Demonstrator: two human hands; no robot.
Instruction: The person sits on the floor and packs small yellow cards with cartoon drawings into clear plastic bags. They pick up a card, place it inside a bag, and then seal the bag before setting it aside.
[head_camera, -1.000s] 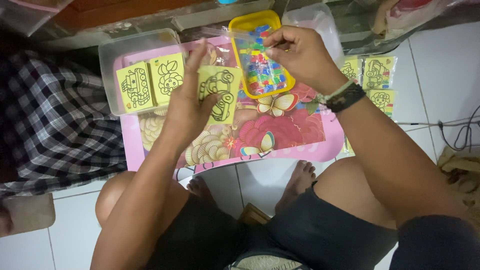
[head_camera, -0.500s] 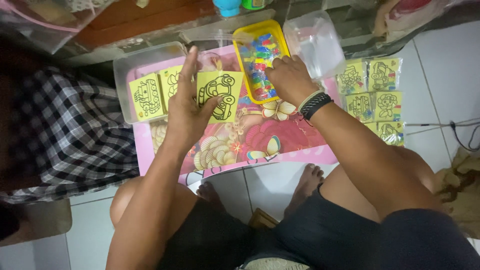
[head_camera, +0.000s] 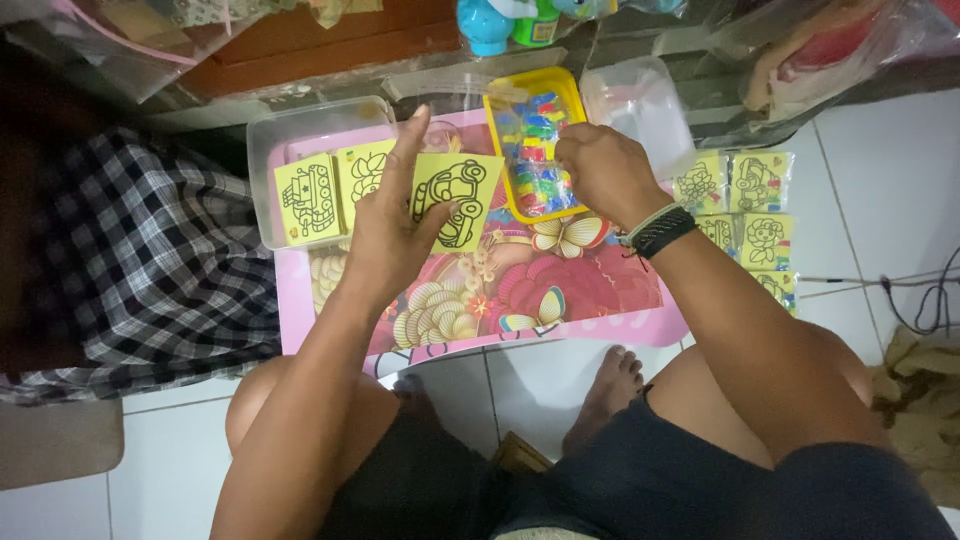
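left hand (head_camera: 395, 235) pinching yellow car card (head_camera: 455, 195) | right hand (head_camera: 600, 172) curling closed over yellow tray (head_camera: 533, 150), grip hidden | tray could be tipping, spilling

Matt yellow paper card (head_camera: 455, 198); glossy yellow plastic tray (head_camera: 535, 150); clear smooth plastic container (head_camera: 300, 120); glossy printed pink surface (head_camera: 560, 290); checked woven cloth (head_camera: 130, 260); glossy white floor tiles (head_camera: 860, 170).

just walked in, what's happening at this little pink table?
A seated person works over a small pink table with a floral top. The left hand holds up a yellow card with a car outline. The right hand reaches into a yellow tray of small coloured pieces. More yellow outline cards lie in a clear plastic tray on the left; others in clear sleeves sit on the floor to the right.
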